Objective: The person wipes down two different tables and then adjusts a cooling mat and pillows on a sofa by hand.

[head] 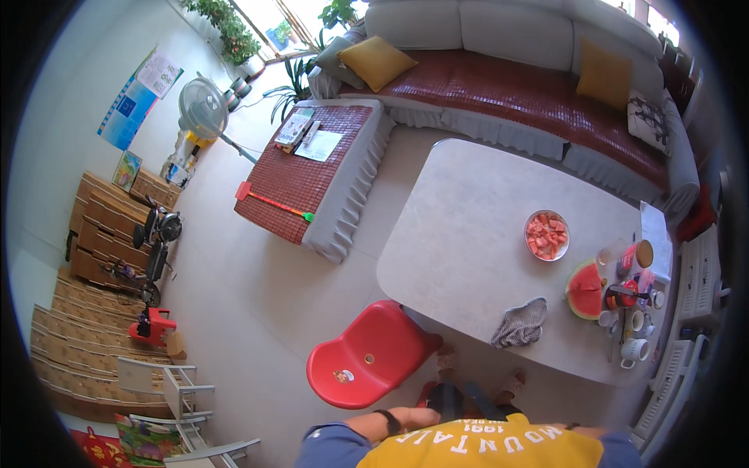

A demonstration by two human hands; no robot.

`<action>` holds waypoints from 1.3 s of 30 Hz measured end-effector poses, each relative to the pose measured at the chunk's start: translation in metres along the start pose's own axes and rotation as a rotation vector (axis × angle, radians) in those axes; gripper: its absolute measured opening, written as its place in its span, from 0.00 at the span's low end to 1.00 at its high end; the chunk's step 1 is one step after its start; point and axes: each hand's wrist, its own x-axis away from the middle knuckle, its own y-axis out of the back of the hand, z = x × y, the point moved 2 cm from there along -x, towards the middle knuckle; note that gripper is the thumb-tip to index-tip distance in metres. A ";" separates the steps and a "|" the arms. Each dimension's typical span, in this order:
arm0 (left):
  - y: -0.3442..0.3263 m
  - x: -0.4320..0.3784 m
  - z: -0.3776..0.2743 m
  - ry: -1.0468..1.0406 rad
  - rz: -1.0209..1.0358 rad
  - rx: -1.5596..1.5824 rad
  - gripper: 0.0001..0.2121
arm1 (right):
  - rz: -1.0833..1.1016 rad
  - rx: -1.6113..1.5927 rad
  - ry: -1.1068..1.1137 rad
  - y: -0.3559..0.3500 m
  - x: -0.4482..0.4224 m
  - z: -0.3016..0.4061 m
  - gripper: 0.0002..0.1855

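Note:
At the bottom edge, my left hand (422, 416) rests by my lap beside the black trousers, a dark band on its wrist. Its fingers are hidden, and I make out nothing held. My right hand is out of view; only a bit of the right forearm (587, 432) shows beside the yellow shirt. Before me stands a pale table (456, 234). On it are a white bowl (528, 253) of watermelon cubes (547, 235), a cut watermelon piece (585, 291) and a crumpled striped cloth (521, 323) at the near edge.
A red plastic chair (374, 351) stands at the table's left corner. Jars (626, 260), a knife (626, 291) and white mugs (634, 350) crowd the table's right end. Beyond are a sofa (480, 82), a footstool (327, 193) bearing a fly swatter (275, 203), and a fan (203, 108).

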 end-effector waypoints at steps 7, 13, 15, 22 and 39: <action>0.022 0.010 -0.030 -0.103 -0.037 -0.761 0.09 | 0.297 -0.143 -0.117 -0.043 0.004 -0.031 0.17; 0.076 -0.069 -0.078 -0.611 -0.701 -1.288 0.25 | -0.482 0.004 0.245 -0.041 -0.081 -0.090 0.29; 0.076 -0.086 -0.096 -0.446 -0.774 -1.322 0.27 | -0.477 0.063 0.213 -0.040 -0.096 -0.099 0.31; 0.090 -0.117 -0.110 -0.479 -0.975 -1.430 0.19 | -0.647 0.177 0.305 -0.041 -0.123 -0.124 0.24; 0.109 -0.130 -0.117 -0.694 -1.050 -1.623 0.19 | -0.956 0.189 0.233 -0.078 -0.130 -0.111 0.21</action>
